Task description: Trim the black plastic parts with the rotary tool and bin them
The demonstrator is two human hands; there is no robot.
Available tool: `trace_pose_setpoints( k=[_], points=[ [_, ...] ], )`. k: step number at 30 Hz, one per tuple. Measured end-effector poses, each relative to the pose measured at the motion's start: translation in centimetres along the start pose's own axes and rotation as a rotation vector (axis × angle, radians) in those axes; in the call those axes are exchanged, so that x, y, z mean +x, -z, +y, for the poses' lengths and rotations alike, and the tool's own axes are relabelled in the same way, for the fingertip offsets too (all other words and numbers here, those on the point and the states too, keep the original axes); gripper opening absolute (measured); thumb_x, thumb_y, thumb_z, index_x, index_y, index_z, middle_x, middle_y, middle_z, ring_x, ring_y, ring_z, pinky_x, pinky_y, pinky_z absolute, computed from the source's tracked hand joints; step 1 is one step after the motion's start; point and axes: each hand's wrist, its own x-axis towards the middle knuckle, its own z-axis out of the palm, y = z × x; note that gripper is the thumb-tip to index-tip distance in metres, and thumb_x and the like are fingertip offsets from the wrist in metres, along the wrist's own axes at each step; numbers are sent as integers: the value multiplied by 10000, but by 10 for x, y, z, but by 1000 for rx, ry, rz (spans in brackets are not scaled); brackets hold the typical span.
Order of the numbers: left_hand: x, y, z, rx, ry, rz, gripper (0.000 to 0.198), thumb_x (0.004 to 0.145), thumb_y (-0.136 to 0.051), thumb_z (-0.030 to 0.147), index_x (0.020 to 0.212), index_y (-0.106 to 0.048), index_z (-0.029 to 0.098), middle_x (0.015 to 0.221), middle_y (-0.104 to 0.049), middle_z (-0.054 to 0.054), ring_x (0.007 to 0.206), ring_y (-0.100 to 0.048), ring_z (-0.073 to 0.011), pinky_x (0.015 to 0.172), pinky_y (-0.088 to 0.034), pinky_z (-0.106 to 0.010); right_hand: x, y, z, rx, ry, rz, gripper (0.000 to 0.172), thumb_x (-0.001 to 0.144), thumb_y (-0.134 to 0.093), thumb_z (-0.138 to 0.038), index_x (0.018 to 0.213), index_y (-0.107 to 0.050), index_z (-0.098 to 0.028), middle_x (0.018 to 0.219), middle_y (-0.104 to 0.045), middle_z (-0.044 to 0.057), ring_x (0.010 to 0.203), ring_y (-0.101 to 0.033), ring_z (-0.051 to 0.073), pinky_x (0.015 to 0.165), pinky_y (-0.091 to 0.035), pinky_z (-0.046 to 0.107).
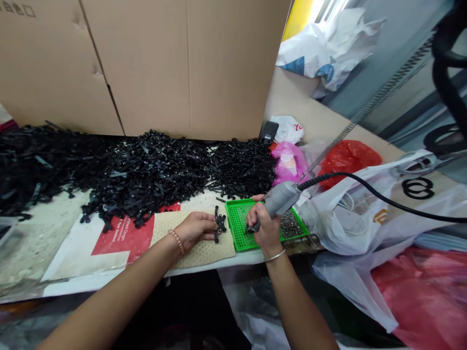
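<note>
My left hand (pixel 198 230) is closed on a small black plastic part (pixel 220 222) with several arms, over a beige textured mat (pixel 168 219). My right hand (pixel 265 227) wraps round a grey electric screwdriver (pixel 282 198), which tilts down to the left. Its tip is over a green perforated tray (pixel 233 238). Small metal screws (pixel 290 224) lie in the tray, mostly on its right side. From the screwdriver's rear end run a black cable (pixel 350 176) and a coiled spring (pixel 350 127).
Heaps of black plastic parts (pixel 156 165) cover the table's back, against a tall cardboard box (pixel 146 63). Right of the tray are a pink bag (pixel 290 163), a red bag (pixel 348 158) and white plastic bags (pixel 383 194). A black box-shaped object (pixel 269 131) stands behind.
</note>
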Motion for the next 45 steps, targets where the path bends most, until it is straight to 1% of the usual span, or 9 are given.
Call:
trace_pose_setpoints(
  k=[3, 6, 10, 14, 20, 29, 36, 45],
  points=[
    [-1, 0, 1, -5, -1, 10, 98, 592, -694, 55, 684, -675, 83, 690, -683, -65, 631, -632, -129, 618, -530, -230, -6, 2, 0, -4, -2, -22, 233, 809, -669, -374, 923, -546, -212, 506, -424, -83, 412, -374, 101, 416, -347, 207],
    [-1, -1, 1, -10, -5, 16, 107, 581, -707, 59, 677, -671, 90, 690, -683, -64, 640, -634, -137, 624, -532, -239, -8, 4, 3, -10, 6, -12, 225, 818, -674, -368, 920, -545, -215, 509, -422, -83, 412, -375, 100, 417, -348, 208],
    [-1, -1, 1, -7, -8, 11, 98, 581, -704, 61, 665, -664, 93, 670, -677, -62, 632, -630, -134, 621, -529, -235, -7, 6, 6, -17, 13, -3, 221, 826, -668, -362, 928, -543, -211, 514, -424, -82, 413, -382, 98, 418, -353, 208],
    [-1, -1, 0, -1, -15, 10, 115, 574, -703, 64, 682, -670, 87, 683, -683, -70, 632, -628, -132, 615, -529, -227, -7, 6, 6, -21, 14, -23, 205, 839, -654, -345, 938, -541, -205, 510, -426, -81, 416, -384, 98, 417, -353, 203],
    [1, 0, -1, -2, -19, -3, 132, 564, -714, 79, 688, -670, 81, 687, -681, -66, 626, -627, -130, 631, -536, -238, -6, 6, 4, -39, 19, -22, 214, 822, -659, -352, 923, -542, -204, 497, -425, -84, 404, -379, 96, 404, -352, 196],
    [-1, -2, 1, 5, -8, 27, 94, 606, -674, 55, 698, -665, 76, 683, -678, -65, 633, -633, -130, 626, -531, -231, -6, 7, 6, -6, 20, -30, 210, 823, -667, -350, 923, -550, -207, 507, -431, -80, 413, -389, 98, 411, -352, 194],
    [-2, -3, 1, -3, -13, 26, 80, 599, -667, 45, 671, -654, 78, 660, -672, -60, 621, -630, -131, 629, -535, -240, -7, 7, 8, -25, 13, -45, 217, 832, -664, -363, 936, -547, -212, 503, -435, -79, 408, -385, 104, 410, -353, 204],
    [0, 0, -1, 11, -11, 10, 80, 622, -655, 59, 699, -668, 76, 692, -677, -66, 649, -636, -133, 633, -534, -232, -7, 7, 6, -31, 7, -51, 200, 837, -652, -339, 941, -543, -208, 511, -430, -82, 415, -386, 101, 421, -356, 205]
  ],
)
